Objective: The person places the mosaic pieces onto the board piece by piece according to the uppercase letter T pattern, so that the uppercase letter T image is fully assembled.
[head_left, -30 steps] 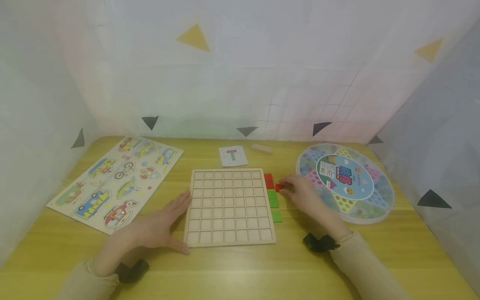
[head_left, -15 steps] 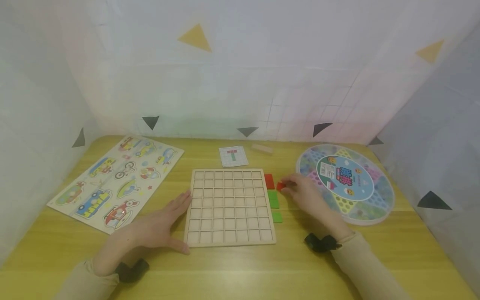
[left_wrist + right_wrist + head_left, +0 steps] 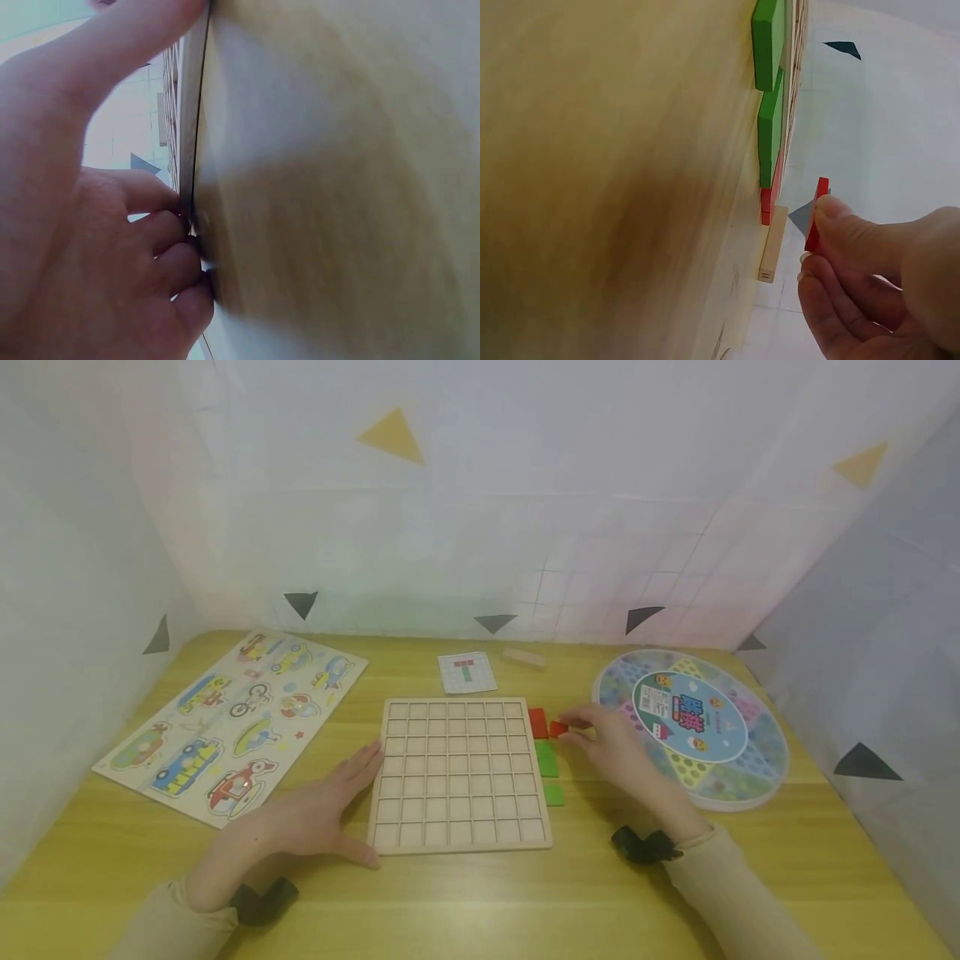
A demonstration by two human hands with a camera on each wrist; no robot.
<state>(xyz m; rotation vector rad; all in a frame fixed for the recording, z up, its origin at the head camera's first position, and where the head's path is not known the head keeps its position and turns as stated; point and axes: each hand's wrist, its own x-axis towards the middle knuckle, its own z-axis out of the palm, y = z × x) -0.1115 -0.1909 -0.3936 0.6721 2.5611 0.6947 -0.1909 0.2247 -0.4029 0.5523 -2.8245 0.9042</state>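
Note:
In the head view a wooden grid board [image 3: 463,775], its square cells bare, lies in the middle of the table. My left hand [image 3: 318,810] rests along its left edge, thumb near the front-left corner and fingers extended. My right hand [image 3: 609,747] pinches a small red tile [image 3: 817,217] between thumb and fingers, just off the board's right side. In the right wrist view that tile is held tilted, above the tabletop. Along the board's right edge lie red tiles [image 3: 538,723], green tiles [image 3: 547,760] and a separate green tile [image 3: 554,795].
Behind the board lie a pattern card [image 3: 467,672] with a red and green T shape and a small wooden block [image 3: 524,658]. A vehicle puzzle board [image 3: 232,727] lies at left. The round game box [image 3: 731,777] sits close beyond my right hand.
The red tile in my right hand has shifted slightly toward the back of the table and turned a little between the fingers. My left hand and the board have stayed put.

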